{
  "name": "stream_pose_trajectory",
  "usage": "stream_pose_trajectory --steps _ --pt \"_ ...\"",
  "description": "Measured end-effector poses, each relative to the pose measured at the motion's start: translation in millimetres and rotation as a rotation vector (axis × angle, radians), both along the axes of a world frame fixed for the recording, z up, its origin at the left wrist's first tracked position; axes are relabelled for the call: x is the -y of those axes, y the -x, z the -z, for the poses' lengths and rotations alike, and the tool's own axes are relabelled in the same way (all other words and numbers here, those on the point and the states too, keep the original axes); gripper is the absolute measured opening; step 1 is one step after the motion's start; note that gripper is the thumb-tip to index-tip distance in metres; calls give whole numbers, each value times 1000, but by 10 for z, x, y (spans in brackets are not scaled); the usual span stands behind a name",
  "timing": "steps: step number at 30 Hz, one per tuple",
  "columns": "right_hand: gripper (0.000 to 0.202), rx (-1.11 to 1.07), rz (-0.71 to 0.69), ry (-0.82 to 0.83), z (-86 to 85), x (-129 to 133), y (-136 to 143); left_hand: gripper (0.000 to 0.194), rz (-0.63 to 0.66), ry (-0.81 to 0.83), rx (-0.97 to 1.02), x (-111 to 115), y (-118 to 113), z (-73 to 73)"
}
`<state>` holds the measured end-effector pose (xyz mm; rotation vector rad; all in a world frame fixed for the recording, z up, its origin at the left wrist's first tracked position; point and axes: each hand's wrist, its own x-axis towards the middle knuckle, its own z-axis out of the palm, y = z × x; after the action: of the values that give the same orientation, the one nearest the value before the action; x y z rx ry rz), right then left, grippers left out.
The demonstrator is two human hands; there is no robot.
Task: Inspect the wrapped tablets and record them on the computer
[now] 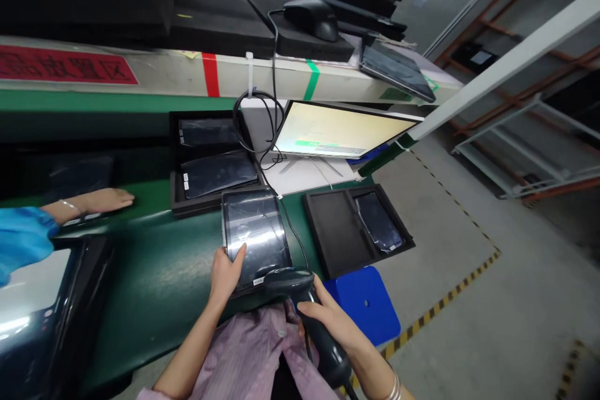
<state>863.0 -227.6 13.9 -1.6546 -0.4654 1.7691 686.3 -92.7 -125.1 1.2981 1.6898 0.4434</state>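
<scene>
My left hand grips the near left edge of a dark glossy panel, its thumb on top of the film-covered surface. A small white label sits at the panel's near edge. In my right hand is a black handheld scanner, its head close to the label and its cable hanging down. Behind the panel stands a black foam tray holding two wrapped dark panels. To the right, another black tray has a wrapped panel in its right compartment and a bare left compartment.
A lit monitor stands at the back under a shelf bearing a mouse and stacked black trays. A co-worker's hand is at left, above large panels. A blue stool stands near right.
</scene>
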Motion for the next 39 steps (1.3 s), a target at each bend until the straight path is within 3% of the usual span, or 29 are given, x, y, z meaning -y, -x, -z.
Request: stream_pose_trajectory --steps 7,10,12,15,19,21,23,26,28,29,31,34,36,39 --pt "83 47 35 -35 -6 -3 -29 62 13 -22 4 -14 12 42" --pt "82 209 74 -88 84 -53 -208 61 16 5 26 -25 15 26" --pt "82 406 104 -121 252 -140 -386 58 -20 32 104 -16 28 -7" --pt "82 699 65 -161 663 -357 -636 57 -146 129 428 27 125 -76" --pt "76 884 -36 -209 1233 -704 -819 63 -264 266 728 133 499 -127" --pt "76 917 -64 -204 1391 -826 -862 63 -331 329 782 238 754 -123" --pt "79 965 -90 -211 1439 -899 -888 61 -439 342 831 393 996 -117" --pt "82 1250 -92 -355 1339 -955 -835 61 -617 271 896 669 1241 -119" --pt "77 1342 -12 -508 1179 -947 -664 63 -727 256 927 822 1292 -123" --pt "74 1274 34 -550 1080 -921 -530 66 -774 264 942 875 1285 -123" --pt "73 905 4 -557 873 -826 -191 70 -825 269 984 936 1222 -111" --pt "77 378 -275 -461 637 -630 350 75 -801 248 1045 971 1077 -69" --pt "79 303 -440 -389 543 -534 631 77 -795 259 984 1014 1002 -41" --pt "81 319 -585 -412 424 -520 857 65 -689 260 693 1038 977 -19"
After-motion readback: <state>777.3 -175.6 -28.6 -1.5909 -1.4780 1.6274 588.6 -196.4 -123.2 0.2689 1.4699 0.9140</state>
